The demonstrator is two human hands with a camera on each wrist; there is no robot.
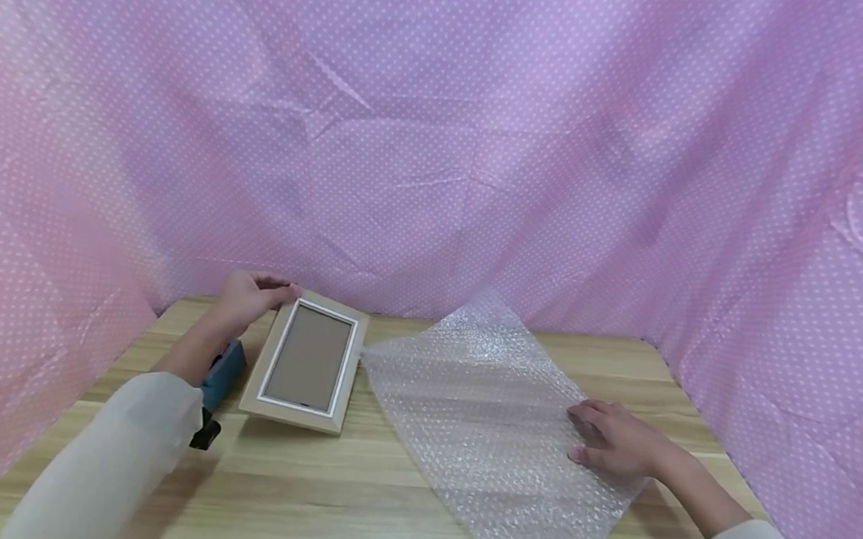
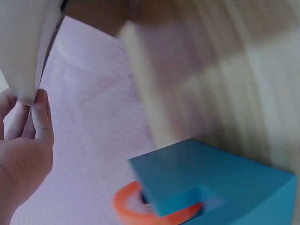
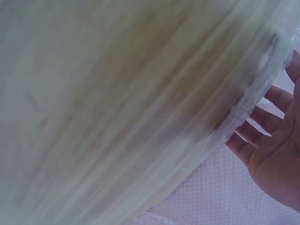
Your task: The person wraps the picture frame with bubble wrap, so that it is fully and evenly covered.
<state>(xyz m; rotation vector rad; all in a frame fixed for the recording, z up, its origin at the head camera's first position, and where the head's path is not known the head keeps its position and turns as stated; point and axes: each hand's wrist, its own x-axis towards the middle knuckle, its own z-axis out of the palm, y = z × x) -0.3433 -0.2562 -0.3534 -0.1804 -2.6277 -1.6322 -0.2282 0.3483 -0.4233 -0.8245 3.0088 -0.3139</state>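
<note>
My left hand [image 1: 252, 303] pinches the upper left corner of a picture frame [image 1: 355, 364] between thumb and fingers. The frame has a pale wood border, a white inner edge and a plain brown-grey middle; it tilts up, its face towards me. To its right, a sheet of clear bubble wrap [image 1: 474, 406] lies spread at an angle on the table. My right hand [image 1: 618, 440] rests on the sheet's right part, fingers loosely spread. In the right wrist view, the fingertips [image 3: 240, 146] of that hand meet the wrap's edge.
A blue tape dispenser [image 1: 223, 374] stands beside my left forearm; its orange ring [image 2: 126, 206] shows in the left wrist view. The wooden table [image 1: 295, 494] is bounded by a pink dotted cloth [image 1: 440, 153] behind and at both sides.
</note>
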